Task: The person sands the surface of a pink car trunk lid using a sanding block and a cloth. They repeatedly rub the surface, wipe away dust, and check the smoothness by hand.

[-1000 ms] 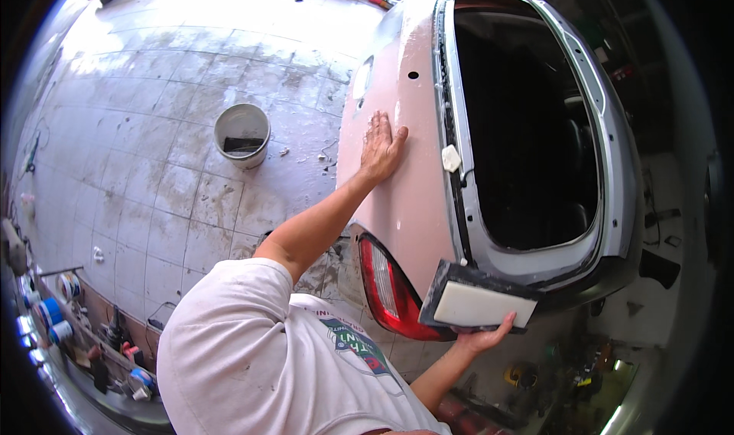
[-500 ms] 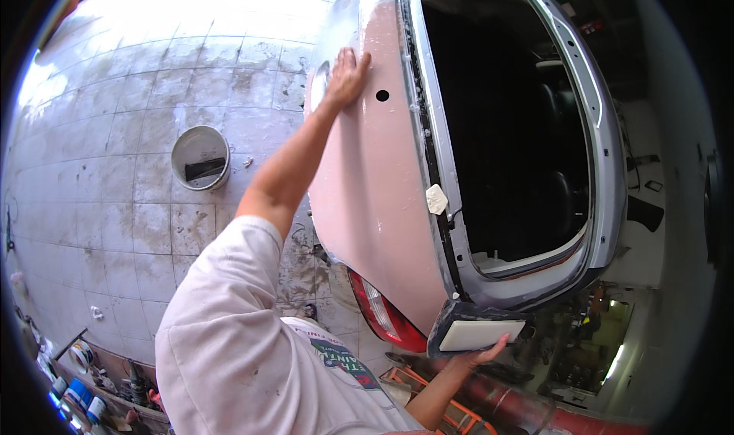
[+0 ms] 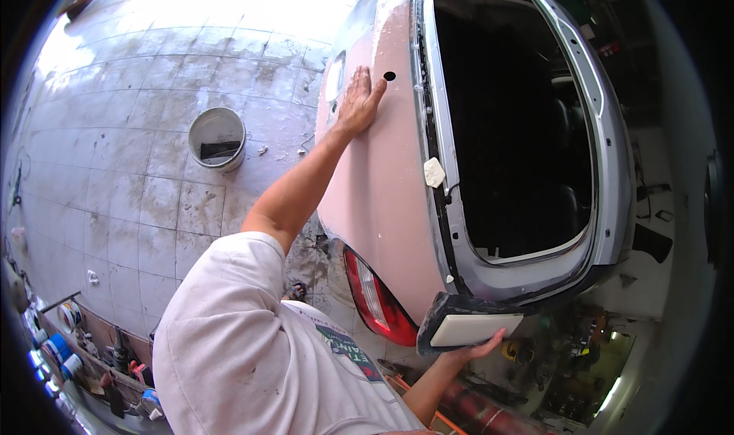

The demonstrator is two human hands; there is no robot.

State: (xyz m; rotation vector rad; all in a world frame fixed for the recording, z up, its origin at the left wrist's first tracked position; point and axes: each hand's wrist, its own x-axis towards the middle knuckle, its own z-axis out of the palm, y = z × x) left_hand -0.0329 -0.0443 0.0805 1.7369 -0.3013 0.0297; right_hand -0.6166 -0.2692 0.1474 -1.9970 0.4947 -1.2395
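Note:
My left hand [image 3: 361, 105] lies flat on the pink-primed rear panel [image 3: 375, 206] of a car body, just below a round black hole [image 3: 390, 76]. Its fingers are stretched out and the thumb stands apart. Down by the red and clear tail light [image 3: 375, 297], my right hand [image 3: 480, 348] grips a pale sanding block [image 3: 474, 329] with a dark sheet of sandpaper [image 3: 430, 335] behind it. The fingers under the block are partly hidden. A small cream-coloured angular piece [image 3: 434, 173] sits on the seam beside the rear window opening.
A grey bucket [image 3: 218, 118] with a dark item inside stands on the tiled floor [image 3: 115, 167] at the left. Cans and tools [image 3: 61, 351] crowd a shelf at the lower left. The rear window opening [image 3: 512, 129] has no glass. A red cylinder [image 3: 489, 408] lies at the lower right.
My left hand has slid along the panel toward me, from beyond the round hole to just below it. My right hand still holds the sanding block. The whole view has shifted slightly.

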